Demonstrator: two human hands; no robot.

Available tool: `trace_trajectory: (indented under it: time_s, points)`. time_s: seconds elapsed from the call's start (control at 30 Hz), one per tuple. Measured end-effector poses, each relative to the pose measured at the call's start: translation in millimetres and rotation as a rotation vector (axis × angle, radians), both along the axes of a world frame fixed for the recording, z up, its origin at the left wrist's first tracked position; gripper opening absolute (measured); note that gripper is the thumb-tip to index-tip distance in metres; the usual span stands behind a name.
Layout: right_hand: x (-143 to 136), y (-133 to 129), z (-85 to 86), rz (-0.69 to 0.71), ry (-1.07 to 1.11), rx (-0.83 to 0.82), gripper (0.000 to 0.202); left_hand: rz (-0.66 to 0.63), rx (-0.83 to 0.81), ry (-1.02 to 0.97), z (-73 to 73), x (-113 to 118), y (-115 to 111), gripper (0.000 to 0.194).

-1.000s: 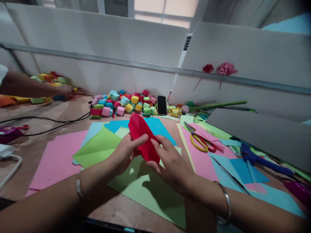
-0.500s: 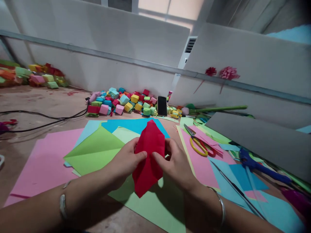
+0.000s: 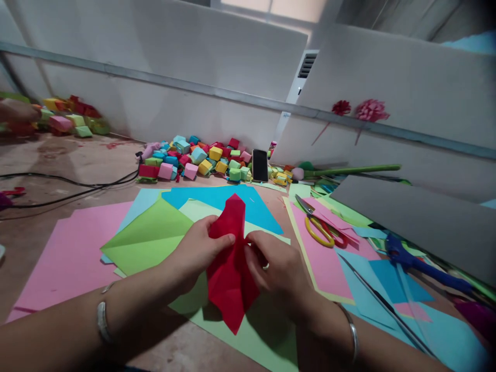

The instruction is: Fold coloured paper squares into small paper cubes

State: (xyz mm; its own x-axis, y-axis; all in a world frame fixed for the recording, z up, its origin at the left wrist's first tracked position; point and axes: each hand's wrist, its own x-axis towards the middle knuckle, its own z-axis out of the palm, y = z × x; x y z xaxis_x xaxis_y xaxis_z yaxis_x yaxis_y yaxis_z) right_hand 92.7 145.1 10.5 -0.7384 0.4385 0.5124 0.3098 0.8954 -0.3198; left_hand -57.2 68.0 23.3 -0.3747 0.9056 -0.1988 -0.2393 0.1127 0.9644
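A folded piece of red paper (image 3: 228, 279) is held up above the table, its long points facing away from me and toward me. My left hand (image 3: 201, 245) grips its left side, thumb on top and the other fingers underneath. At the right edge, my right hand (image 3: 275, 263) pinches the paper between thumb and curled fingers. Below it lies a pale green sheet (image 3: 267, 341). A creased bright green sheet (image 3: 149, 240) rests beside my left hand, and a blue sheet (image 3: 256, 204) lies beyond the red paper.
Yellow-handled scissors (image 3: 320, 232) lie on pink paper at right, near a blue-handled tool (image 3: 422, 263) and a long thin blade-like strip (image 3: 383, 305). Small paper cubes (image 3: 205, 165) and a phone (image 3: 260, 165) stand by the wall. Another person's hand (image 3: 17, 111) is at far left.
My right hand has shifted from a thumb-on-top hold to a pinch at the paper's right edge. The red paper looks narrower in the middle. Another person's hand has appeared at far left.
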Motion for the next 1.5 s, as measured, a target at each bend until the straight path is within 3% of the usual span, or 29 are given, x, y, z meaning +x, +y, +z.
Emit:
trace_trajectory:
  time_s: [0.2,0.47,0.67,0.77,0.93,1.17,1.3,1.5]
  points:
    - [3,1,-1.2,-0.002,-0.002,-0.021,0.014,-0.005,0.046,-0.032,-0.6,0,3,0.034]
    - [0,5,2.9,0.018,0.051,-0.232,0.013,-0.116,0.046,0.017,-6.3,0,2,0.025]
    - [-2,0,4.1,-0.091,0.026,-0.428,0.003,-0.139,0.039,0.308,-5.6,-1,2,0.02]
    - [-3,0,1.6,-0.11,0.057,-0.537,0.008,-0.131,0.075,0.482,-5.0,-1,1,0.017]
    - [-4,1,2.0,-0.055,0.074,-0.517,0.017,-0.077,0.213,0.751,-8.3,0,-2,0.037]
    - [-3,0,7.7,-0.08,0.013,-0.566,0.019,-0.067,0.225,0.869,-8.6,2,-3,0.031]
    - [-4,1,7.9,-0.064,0.001,-0.583,0.023,-0.08,0.179,0.824,-9.6,1,-4,0.024]
    - [-2,13,8.3,-0.105,0.085,-0.594,0.029,-0.084,0.15,0.403,-4.7,1,-2,0.025]
